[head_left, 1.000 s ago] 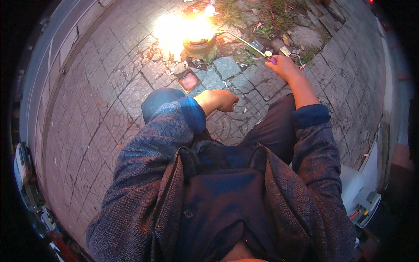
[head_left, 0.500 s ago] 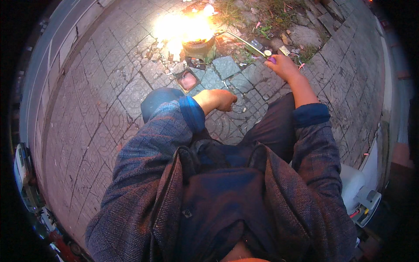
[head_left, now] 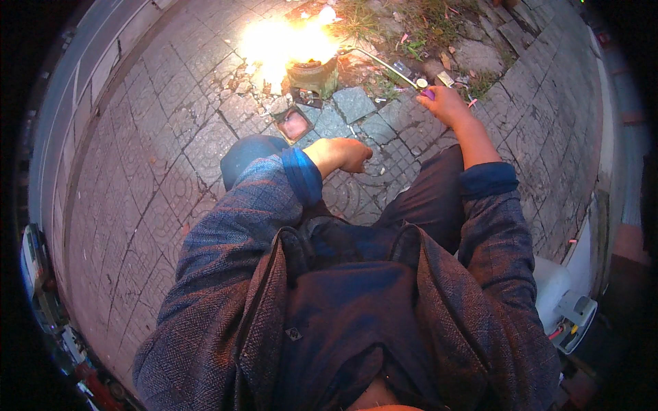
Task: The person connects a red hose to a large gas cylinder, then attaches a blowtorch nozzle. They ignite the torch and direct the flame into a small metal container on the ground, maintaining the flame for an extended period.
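A bright fire [head_left: 286, 46] burns at the top of a small, round, clay-coloured stove [head_left: 312, 75] on the pavement. My right hand [head_left: 442, 106], out ahead on the right, is closed around the purple grip of a long thin metal rod [head_left: 384, 66]. The rod's far end reaches the edge of the flames; glare hides its tip. Over the gap between my knees hangs my left hand [head_left: 345, 155], its fingers curled in and the palm out of sight. Closest to it lies a square tray with a pinkish inside [head_left: 295, 126].
Broken grey paving slabs [head_left: 354, 104] and rubble surround the stove. Behind the rod are a grass patch [head_left: 411, 27] and a large flat stone [head_left: 478, 57]. A pale plastic container [head_left: 552, 284] stands by my right side. A kerb and road run along the left.
The flames flicker in a slightly different shape. Both hands and the rod hold practically the same place.
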Demonstrator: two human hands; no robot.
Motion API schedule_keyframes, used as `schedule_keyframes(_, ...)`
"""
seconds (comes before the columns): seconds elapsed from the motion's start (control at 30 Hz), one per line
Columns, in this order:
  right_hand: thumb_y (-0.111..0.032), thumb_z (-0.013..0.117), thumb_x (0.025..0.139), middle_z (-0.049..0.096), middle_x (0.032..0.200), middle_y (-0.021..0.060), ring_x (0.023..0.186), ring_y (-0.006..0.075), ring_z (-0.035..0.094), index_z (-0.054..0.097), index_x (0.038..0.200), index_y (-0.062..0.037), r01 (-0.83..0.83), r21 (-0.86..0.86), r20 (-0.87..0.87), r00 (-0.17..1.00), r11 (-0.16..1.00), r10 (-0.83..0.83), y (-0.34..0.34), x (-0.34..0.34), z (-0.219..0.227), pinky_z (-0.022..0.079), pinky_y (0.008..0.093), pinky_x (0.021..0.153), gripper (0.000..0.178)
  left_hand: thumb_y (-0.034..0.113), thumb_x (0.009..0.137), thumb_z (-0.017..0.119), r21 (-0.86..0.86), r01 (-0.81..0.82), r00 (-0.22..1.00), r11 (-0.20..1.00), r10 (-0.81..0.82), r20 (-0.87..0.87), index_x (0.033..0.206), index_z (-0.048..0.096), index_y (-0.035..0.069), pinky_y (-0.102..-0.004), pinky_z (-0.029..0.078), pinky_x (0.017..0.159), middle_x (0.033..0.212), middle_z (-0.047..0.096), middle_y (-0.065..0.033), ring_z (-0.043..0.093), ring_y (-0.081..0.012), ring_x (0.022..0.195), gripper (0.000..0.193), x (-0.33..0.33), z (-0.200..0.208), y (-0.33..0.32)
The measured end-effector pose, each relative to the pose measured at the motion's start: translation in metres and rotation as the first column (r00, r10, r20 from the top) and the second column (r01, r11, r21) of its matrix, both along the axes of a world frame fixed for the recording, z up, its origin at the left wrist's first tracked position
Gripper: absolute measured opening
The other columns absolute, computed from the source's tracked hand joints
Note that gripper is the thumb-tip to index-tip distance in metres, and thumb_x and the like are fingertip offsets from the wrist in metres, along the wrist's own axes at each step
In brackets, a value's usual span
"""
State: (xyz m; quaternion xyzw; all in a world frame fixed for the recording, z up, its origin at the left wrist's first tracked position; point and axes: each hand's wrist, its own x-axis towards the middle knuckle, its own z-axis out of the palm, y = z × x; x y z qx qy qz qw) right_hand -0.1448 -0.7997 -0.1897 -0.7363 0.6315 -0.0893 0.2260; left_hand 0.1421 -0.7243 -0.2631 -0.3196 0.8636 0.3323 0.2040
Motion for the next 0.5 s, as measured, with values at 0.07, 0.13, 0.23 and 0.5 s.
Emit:
schedule_keyframes(0.07,-0.042,0.071,0.091,0.071,0.093,0.0236,0.087,0.0389,0.068,0.072,0.101,-0.0015,-0.011,-0.008,-0.042,0.999,1.000,0.011,-0.0001,-0.0005,-0.0001,0.053,0.0468,0.079,0.042,0.032,0.089,0.072,0.002,-0.001,1.000,1.000,0.001,0.007,0.140,0.057,0.012,-0.0492,0.052,0.097,0.122,0.069,-0.0199,0.065,-0.0396,0.116,0.057,-0.0007,-0.0005,-0.0002)
schedule_keyframes(0.13,-0.042,0.071,0.091,0.071,0.092,0.0233,0.086,0.0387,0.068,0.072,0.100,-0.0016,0.017,0.011,-0.022,1.000,1.000,-0.017,0.0002,-0.0006,-0.0005,0.053,0.0468,0.078,0.041,0.032,0.089,0.072,0.007,-0.007,1.000,1.000,0.007,0.014,0.140,0.056,0.012,-0.0492,0.051,0.097,0.122,0.069,-0.0198,0.065,-0.0396,0.116,0.057,-0.0011,-0.0008,-0.0002)
schedule_keyframes(0.23,-0.042,0.071,0.091,0.071,0.091,0.0231,0.082,0.0386,0.069,0.072,0.099,-0.0016,-0.005,-0.020,-0.018,1.000,1.000,0.005,0.0012,-0.0002,0.0003,0.053,0.0468,0.076,0.041,0.031,0.089,0.072,0.002,0.004,1.000,1.000,-0.004,0.002,0.141,0.056,0.013,-0.0491,0.051,0.097,0.124,0.069,-0.0199,0.064,-0.0397,0.118,0.058,-0.0009,-0.0005,0.0000)
schedule_keyframes(0.5,-0.040,0.071,0.092,0.070,0.088,0.0230,0.082,0.0382,0.068,0.071,0.093,0.0004,-0.036,-0.008,-0.028,0.999,0.999,0.036,0.0033,0.0006,0.0076,0.052,0.0476,0.074,0.040,0.030,0.089,0.072,0.015,-0.003,1.000,1.000,0.003,0.029,0.143,0.055,0.014,-0.0485,0.051,0.099,0.127,0.068,-0.0198,0.063,-0.0396,0.120,0.059,-0.0024,0.0081,0.0008)
